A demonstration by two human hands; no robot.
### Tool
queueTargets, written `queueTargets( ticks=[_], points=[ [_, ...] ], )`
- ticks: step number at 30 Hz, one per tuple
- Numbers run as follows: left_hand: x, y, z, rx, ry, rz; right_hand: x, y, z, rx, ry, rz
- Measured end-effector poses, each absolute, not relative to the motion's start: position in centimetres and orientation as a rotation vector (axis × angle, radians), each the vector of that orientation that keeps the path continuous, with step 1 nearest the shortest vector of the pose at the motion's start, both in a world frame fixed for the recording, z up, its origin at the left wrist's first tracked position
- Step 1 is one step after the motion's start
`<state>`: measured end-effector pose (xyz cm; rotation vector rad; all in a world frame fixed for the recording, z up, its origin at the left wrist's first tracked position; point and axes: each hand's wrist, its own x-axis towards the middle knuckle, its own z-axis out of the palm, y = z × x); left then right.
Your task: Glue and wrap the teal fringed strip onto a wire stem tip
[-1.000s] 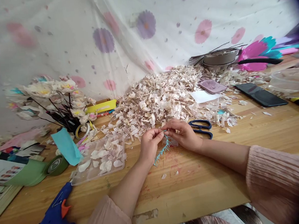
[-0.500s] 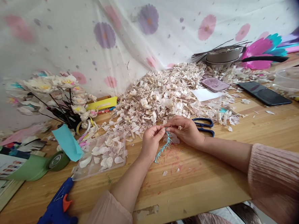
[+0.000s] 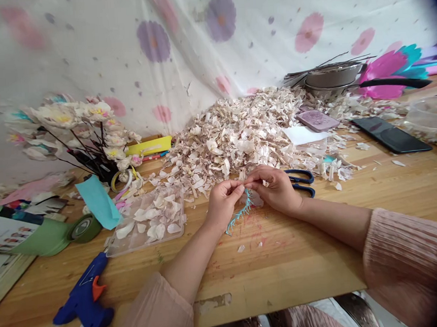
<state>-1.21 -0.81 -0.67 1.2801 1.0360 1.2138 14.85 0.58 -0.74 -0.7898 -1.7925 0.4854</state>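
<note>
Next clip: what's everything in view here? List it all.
fringed strip: one, teal, centre, pinched at its top end
petal scraps: one heap, cream, behind the strip
clear tray: one, holds cream petals, left of centre
scissors: one pair, blue handles, beside the heap
glue gun: one, blue with orange trigger, near left
tape roll: one, green, far left
flower bunch: one, cream, back left
phone: one, black, right
pan: one, metal, back right
table: one, wood
left hand: pinches the strip
right hand: pinches the strip
</note>
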Motion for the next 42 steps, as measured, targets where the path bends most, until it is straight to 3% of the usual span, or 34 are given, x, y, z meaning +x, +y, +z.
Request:
queueTargets(
  ticks=[24,34,42],
  points=[
    [-1.28,-0.89,-0.77,1.283,0.887,1.086,15.35,0.78,-0.91,-0.756,-1.991,0.199],
    [-1.35,-0.81,-0.71,1.225,0.942,1.130,15.37,0.85,-1.23,-0.781,-1.855,0.510],
    [-1.45,-0.70,-0.40,1.082,0.891,1.154,15.32,0.87,-1.07,-0.634,-1.875,0.536]
  ],
)
